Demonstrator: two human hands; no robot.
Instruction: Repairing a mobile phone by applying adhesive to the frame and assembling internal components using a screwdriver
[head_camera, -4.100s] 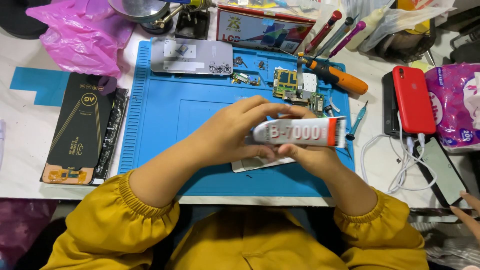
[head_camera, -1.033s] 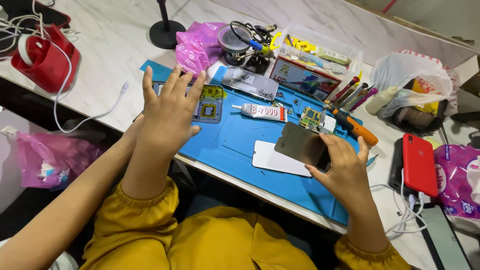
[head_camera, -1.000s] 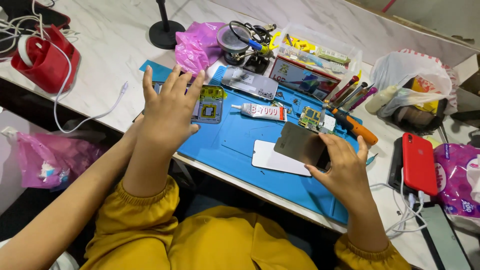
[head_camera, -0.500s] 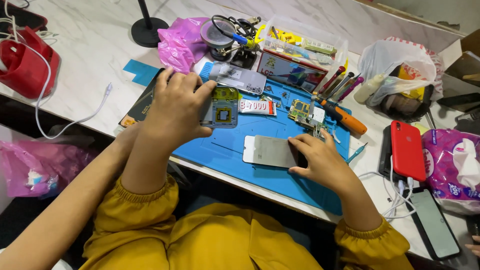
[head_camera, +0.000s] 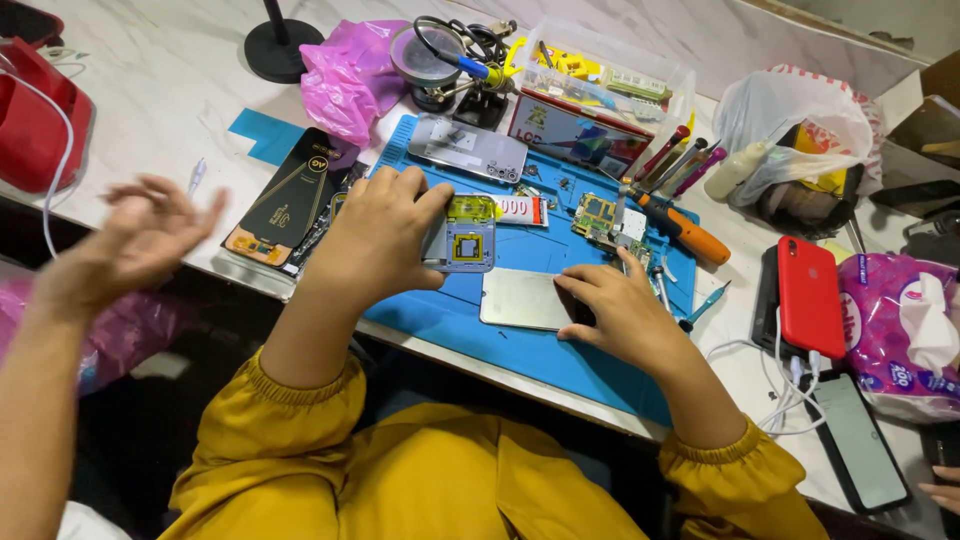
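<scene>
Blue silicone, the work mat (head_camera: 560, 330) is lying across the marble bench with its near edge running just past the bench lip, above the person's yellow sleeves. The left hand (head_camera: 375, 240) is gripping an opened phone frame (head_camera: 462, 235) by its left side, fingers curled over the top and thumb under, holding it slightly raised over the mat's upper middle. The right hand (head_camera: 620, 315) is resting flat on a pale screen panel (head_camera: 525, 298) that is lying on the mat, fingertips spread and pressing its right end.

Open mat is showing below and left of the panel, towards the near edge, and between the panel and the frame. The far edge is crowded: a grey back cover (head_camera: 468, 150) at the top left corner, a white glue tube (head_camera: 515, 208) just behind the frame, a green circuit board (head_camera: 600, 215) and an orange-handled screwdriver (head_camera: 680, 228) to the right. Off the mat's right edge a red phone (head_camera: 810, 295) is lying beside cables. A black packet (head_camera: 285, 195) is lying off the left edge, where another person's blurred hand (head_camera: 140, 240) is hovering.

Half a second ago the left hand was covering the frame further left; the frame is now showing more fully, and the right hand is sitting further along the panel's right end.
</scene>
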